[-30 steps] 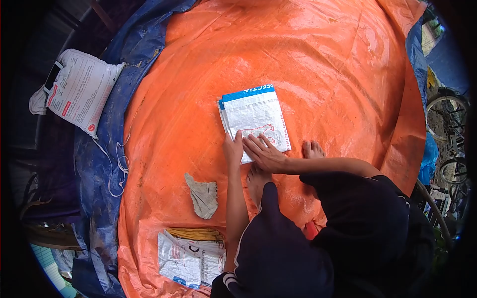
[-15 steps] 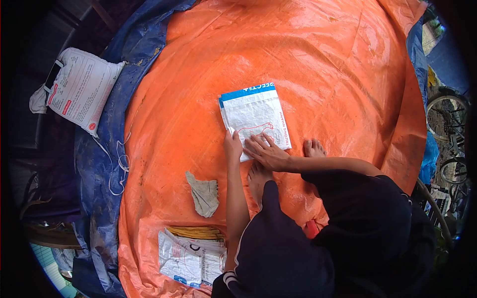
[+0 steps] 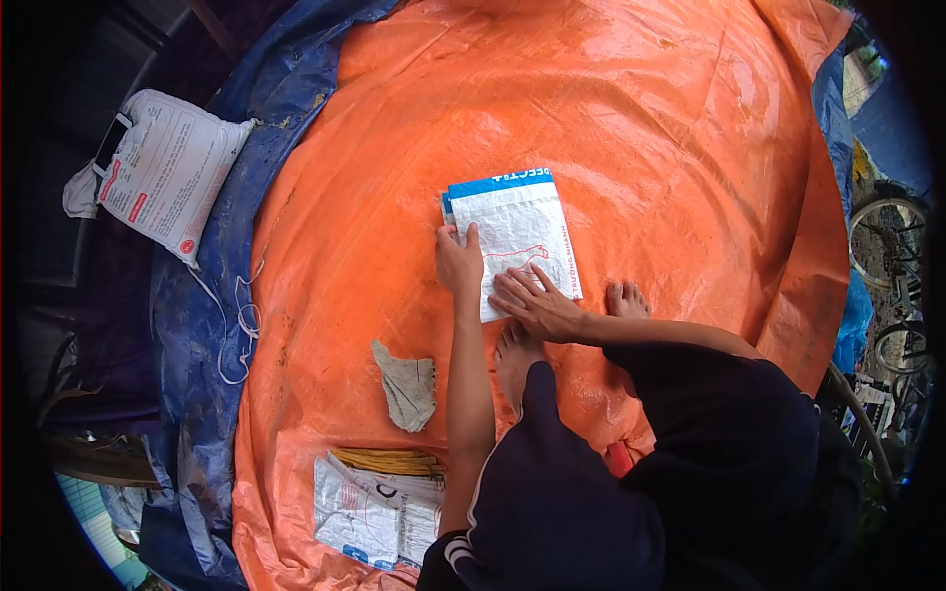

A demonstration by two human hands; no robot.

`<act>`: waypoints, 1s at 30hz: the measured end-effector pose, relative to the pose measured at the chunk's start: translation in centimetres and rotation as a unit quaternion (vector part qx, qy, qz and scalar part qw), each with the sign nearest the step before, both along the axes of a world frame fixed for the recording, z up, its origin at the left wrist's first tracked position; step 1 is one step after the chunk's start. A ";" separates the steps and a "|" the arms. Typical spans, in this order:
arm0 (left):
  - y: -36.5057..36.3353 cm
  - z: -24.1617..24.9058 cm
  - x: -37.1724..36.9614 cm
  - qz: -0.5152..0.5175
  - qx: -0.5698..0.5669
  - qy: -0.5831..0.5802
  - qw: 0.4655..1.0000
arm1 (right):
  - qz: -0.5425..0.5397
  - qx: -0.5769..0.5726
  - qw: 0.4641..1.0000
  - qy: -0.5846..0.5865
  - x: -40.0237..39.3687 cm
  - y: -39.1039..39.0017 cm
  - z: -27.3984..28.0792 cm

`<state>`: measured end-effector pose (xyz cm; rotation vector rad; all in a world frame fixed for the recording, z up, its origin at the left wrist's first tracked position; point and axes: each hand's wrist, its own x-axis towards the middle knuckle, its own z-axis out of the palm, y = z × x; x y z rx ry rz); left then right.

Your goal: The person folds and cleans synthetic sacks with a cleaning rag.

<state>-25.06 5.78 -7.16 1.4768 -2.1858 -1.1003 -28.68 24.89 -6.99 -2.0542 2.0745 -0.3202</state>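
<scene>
A folded white woven sack (image 3: 517, 222) with a blue band and red print lies on the orange tarp, just beyond my feet. My left hand (image 3: 460, 261) is at its left edge, thumb on top and fingers curled around the side. Another blue-banded layer peeks out underneath along that edge. Flat on the sack's lower part rests my right hand (image 3: 540, 307), its fingers spread.
The orange tarp (image 3: 355, 236) covers the ground. A grey cloth scrap (image 3: 406, 386) lies left of my left forearm. Folded sacks (image 3: 360, 512) and yellow strips (image 3: 389, 461) are at lower left. A filled sack (image 3: 177, 167) rests on blue tarp; bicycles stand right.
My left hand has slid up along the sack's left edge. The sack has shifted slightly, while my right hand stays spread on its lower part.
</scene>
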 end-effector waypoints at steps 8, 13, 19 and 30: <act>-0.5 -1.7 -0.2 -0.022 -0.043 0.024 0.999 | -0.002 0.000 1.000 -0.030 -0.2 -0.2 0.8; -1.1 -2.4 -0.1 -0.033 -0.025 0.081 0.996 | -0.001 -0.014 0.999 -0.047 -0.2 -0.1 0.8; -1.8 -3.9 0.6 -0.046 0.003 0.147 0.988 | 0.003 -0.026 0.998 -0.065 -0.1 0.2 0.9; -2.9 -6.9 1.5 -0.067 0.055 0.189 0.978 | 0.026 -0.060 0.997 -0.039 -0.1 0.4 0.2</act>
